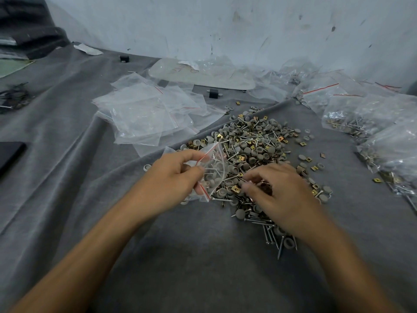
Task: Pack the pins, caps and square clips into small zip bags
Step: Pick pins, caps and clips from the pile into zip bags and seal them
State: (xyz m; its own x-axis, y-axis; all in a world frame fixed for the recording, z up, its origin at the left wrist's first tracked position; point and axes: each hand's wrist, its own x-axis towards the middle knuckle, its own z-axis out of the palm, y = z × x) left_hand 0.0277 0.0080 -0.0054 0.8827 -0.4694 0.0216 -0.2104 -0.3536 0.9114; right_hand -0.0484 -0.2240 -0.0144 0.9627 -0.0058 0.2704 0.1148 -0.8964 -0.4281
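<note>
A heap of metal pins, grey round caps and brass square clips (252,143) lies on the grey cloth. My left hand (173,177) holds a small clear zip bag (214,168) with a red seal line at the heap's near left edge; the bag's mouth faces right and it has caps and pins inside. My right hand (277,193) rests on the heap's near side, its fingertips pinched together over small parts right beside the bag's mouth. What exactly the fingers hold is hidden.
A stack of empty zip bags (146,114) lies at the back left of the heap. Filled bags (365,118) pile up along the right. Loose pins (275,238) lie near my right wrist. A wall stands behind, and a dark flat object (9,154) sits at the left edge.
</note>
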